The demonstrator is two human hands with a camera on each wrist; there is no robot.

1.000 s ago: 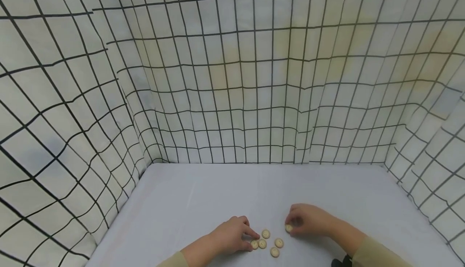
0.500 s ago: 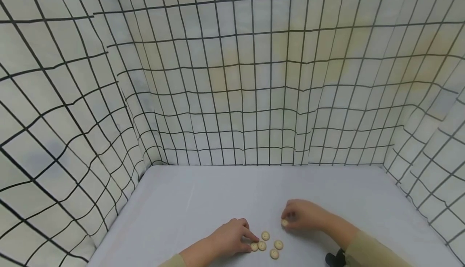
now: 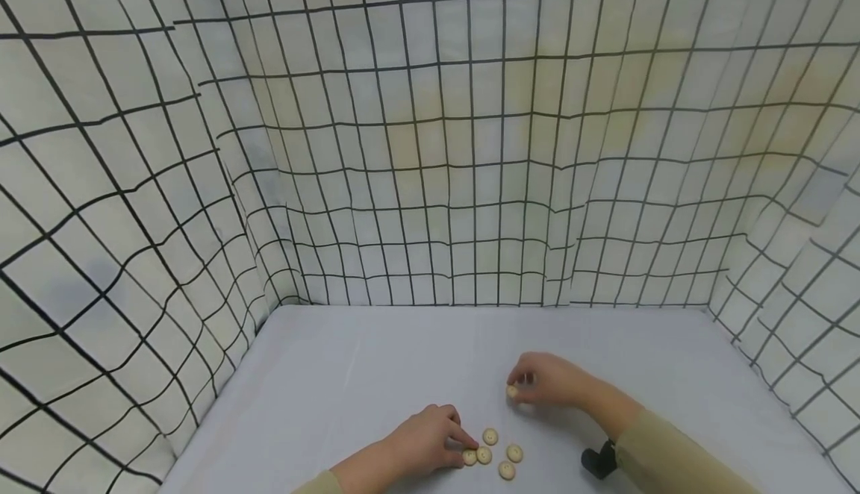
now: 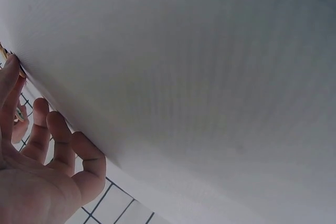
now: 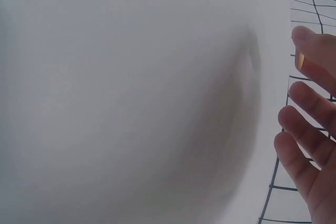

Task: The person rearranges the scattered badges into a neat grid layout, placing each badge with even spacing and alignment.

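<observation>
In the head view, my right hand [image 3: 552, 380] holds a round, pale wooden button [image 3: 512, 391] between thumb and index finger, above the table's middle. The right wrist view catches the edge of that button [image 5: 299, 60], with the other fingers spread loosely. Lower down, my left hand [image 3: 428, 438] rests on the table and pinches another such button [image 3: 469, 457] with thumb and index finger. Touching or nearly touching it lies a third button [image 3: 484, 455]. More lie close by: one behind [image 3: 490, 436] and two to the right, an upper button [image 3: 514, 454] and a lower button [image 3: 507, 470].
A white cloth covers the table [image 3: 376, 360]. White walls with a black grid net [image 3: 470, 180] enclose its back and sides. A black device [image 3: 598, 461] sits at the right wrist, beside the beige sleeve [image 3: 672, 453].
My right hand has moved left and farther away over the table, carrying its button. The left hand stays in place on its button, and the loose buttons lie as before.
</observation>
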